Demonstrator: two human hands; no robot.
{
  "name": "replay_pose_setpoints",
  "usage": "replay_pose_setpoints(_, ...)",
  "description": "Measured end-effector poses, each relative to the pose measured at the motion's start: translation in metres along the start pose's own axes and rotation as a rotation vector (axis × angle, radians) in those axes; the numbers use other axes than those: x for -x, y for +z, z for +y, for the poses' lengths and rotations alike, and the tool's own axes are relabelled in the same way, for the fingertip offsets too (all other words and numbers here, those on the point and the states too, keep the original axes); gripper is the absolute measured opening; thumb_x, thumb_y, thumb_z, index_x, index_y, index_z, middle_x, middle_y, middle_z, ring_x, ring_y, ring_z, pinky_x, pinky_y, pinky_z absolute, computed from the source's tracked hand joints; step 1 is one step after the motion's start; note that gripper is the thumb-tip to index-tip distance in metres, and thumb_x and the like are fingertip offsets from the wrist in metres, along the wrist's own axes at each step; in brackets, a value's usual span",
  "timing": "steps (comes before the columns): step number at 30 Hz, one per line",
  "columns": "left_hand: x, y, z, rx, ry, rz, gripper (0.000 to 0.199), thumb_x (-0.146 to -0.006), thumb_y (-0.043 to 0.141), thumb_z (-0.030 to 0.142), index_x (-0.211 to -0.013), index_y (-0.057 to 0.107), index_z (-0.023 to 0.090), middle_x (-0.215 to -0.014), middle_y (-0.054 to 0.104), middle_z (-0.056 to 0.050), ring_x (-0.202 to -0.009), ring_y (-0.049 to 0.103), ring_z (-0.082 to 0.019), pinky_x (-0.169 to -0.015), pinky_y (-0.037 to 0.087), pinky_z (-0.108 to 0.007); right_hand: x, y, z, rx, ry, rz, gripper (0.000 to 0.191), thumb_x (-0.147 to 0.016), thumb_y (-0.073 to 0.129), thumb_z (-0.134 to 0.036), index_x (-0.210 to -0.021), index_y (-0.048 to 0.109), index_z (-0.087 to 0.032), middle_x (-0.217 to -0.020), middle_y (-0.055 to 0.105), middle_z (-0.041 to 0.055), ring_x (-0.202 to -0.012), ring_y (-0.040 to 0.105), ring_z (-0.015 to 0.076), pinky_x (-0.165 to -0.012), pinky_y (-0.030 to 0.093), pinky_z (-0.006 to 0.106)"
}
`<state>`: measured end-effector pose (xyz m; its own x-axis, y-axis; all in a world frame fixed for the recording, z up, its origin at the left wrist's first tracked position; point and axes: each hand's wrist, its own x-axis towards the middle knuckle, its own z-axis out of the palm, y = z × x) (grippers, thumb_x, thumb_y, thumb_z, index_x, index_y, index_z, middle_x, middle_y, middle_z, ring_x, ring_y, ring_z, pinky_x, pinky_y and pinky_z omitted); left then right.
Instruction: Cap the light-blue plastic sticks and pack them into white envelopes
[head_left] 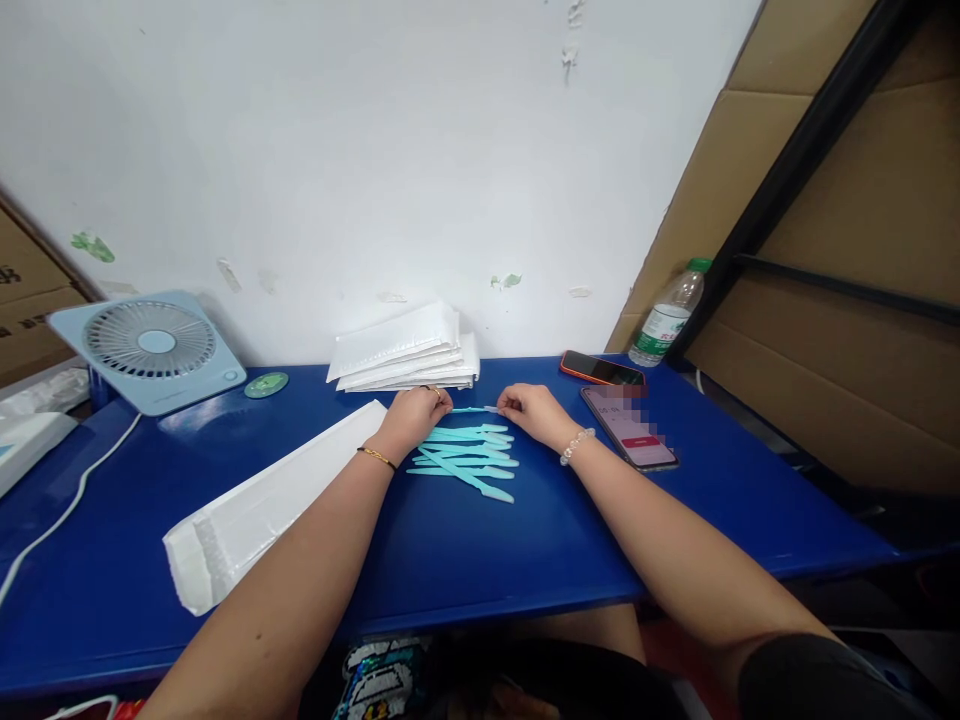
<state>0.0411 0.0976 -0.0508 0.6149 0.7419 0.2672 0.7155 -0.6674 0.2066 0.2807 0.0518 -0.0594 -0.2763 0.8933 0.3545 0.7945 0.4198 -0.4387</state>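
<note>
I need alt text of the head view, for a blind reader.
A person's left hand and right hand pinch opposite ends of a thin turquoise tool, just beyond a loose group of similar tools on a blue table. A stack of white envelopes lies by the wall, with a fan at left and phones and a bottle at right.

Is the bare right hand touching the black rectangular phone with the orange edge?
Apart: the head view plainly shows glossy blue tabletop between the right hand and the orange-edged phone.
</note>
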Motion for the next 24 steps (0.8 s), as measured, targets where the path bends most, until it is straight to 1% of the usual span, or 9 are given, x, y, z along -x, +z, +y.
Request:
replay_pose_setpoints(8,-0.002,0.004,0.008,0.038,0.033,0.0,0.022,-0.085,0.045,0.027,-0.083,0.066,0.02,-0.086,0.069,-0.002,-0.078,0.06,-0.017,-0.071,0.041,-0.026,0.0,0.003,-0.002,-0.08,-0.015,-0.028,0.008,-0.076,0.059,-0.012,-0.074,0.066,-0.016,-0.071,0.064,0.0002,-0.061,0.055,0.0098,-0.059,0.04,0.02)
replay_pose_setpoints(12,-0.004,0.003,0.015,0.031,0.032,-0.064,0.025,-0.085,0.043,0.026,-0.083,0.068,0.02,-0.087,0.069,-0.003,-0.081,0.061,-0.018,-0.075,0.041,-0.028,-0.001,0.003,-0.006,-0.083,-0.018,-0.042,0.008,-0.075,0.06,-0.01,-0.073,0.066,-0.016,-0.069,0.063,-0.0002,-0.059,0.054,0.0091,-0.058,0.039,0.019)
replay_pose_setpoints(14,-0.002,-0.003,0.016,0.052,0.003,-0.115,0.029,-0.085,0.043,0.034,-0.092,0.067,0.02,-0.096,0.068,-0.005,-0.089,0.06,-0.02,-0.08,0.041,-0.029,0.0,0.002,-0.007,-0.076,-0.029,-0.048,0.009,-0.075,0.06,-0.01,-0.073,0.066,-0.016,-0.069,0.063,0.0001,-0.06,0.054,0.0093,-0.058,0.039,0.019)
replay_pose_setpoints(16,0.003,-0.011,0.016,0.08,-0.003,-0.198,0.046,-0.079,0.051,0.048,-0.114,0.06,0.019,-0.115,0.062,-0.008,-0.105,0.055,-0.024,-0.087,0.04,-0.03,0.0,-0.001,-0.007,-0.058,-0.044,-0.051,0.01,-0.075,0.059,-0.01,-0.073,0.066,-0.016,-0.07,0.064,0.0002,-0.06,0.055,0.0095,-0.059,0.039,0.019)
replay_pose_setpoints(18,0.01,-0.02,0.018,0.073,0.026,-0.297,0.079,-0.064,0.062,0.059,-0.13,0.046,0.019,-0.131,0.051,-0.011,-0.119,0.046,-0.028,-0.093,0.038,-0.033,0.002,-0.003,-0.007,-0.038,-0.051,-0.054,0.01,-0.075,0.059,-0.01,-0.072,0.066,-0.016,-0.069,0.064,0.0004,-0.06,0.055,0.0097,-0.059,0.039,0.02)
replay_pose_setpoints(19,0.013,-0.023,0.021,0.053,0.044,-0.341,0.09,-0.056,0.067,0.06,-0.133,0.043,0.019,-0.133,0.048,-0.011,-0.121,0.043,-0.03,-0.094,0.037,-0.034,0.002,-0.004,-0.008,-0.034,-0.052,-0.058,0.011,-0.075,0.058,-0.01,-0.072,0.067,-0.016,-0.069,0.064,0.0006,-0.06,0.055,0.0098,-0.059,0.039,0.02)
replay_pose_setpoints(20,0.016,-0.026,0.025,0.026,0.058,-0.374,0.092,-0.052,0.07,0.059,-0.131,0.044,0.019,-0.13,0.05,-0.012,-0.12,0.043,-0.031,-0.093,0.038,-0.035,0.004,-0.006,-0.008,-0.039,-0.05,-0.066,0.011,-0.075,0.058,-0.01,-0.072,0.067,-0.016,-0.069,0.064,0.0007,-0.06,0.055,0.01,-0.06,0.04,0.02)
replay_pose_setpoints(21,0.018,-0.027,0.03,-0.006,0.066,-0.387,0.087,-0.052,0.07,0.057,-0.127,0.047,0.019,-0.125,0.053,-0.012,-0.117,0.045,-0.031,-0.091,0.04,-0.035,0.005,-0.007,-0.008,-0.05,-0.047,-0.077,0.011,-0.075,0.058,-0.01,-0.073,0.068,-0.016,-0.07,0.065,0.0009,-0.061,0.056,0.0102,-0.06,0.04,0.02)
replay_pose_setpoints(24,0.021,-0.025,0.051,-0.115,0.06,-0.364,0.051,-0.065,0.064,0.042,-0.107,0.057,0.016,-0.106,0.06,-0.012,-0.102,0.054,-0.029,-0.082,0.045,-0.035,0.009,-0.012,-0.011,-0.097,-0.035,-0.129,0.013,-0.073,0.058,-0.01,-0.074,0.069,-0.016,-0.07,0.066,0.0012,-0.061,0.057,0.0107,-0.058,0.041,0.02)
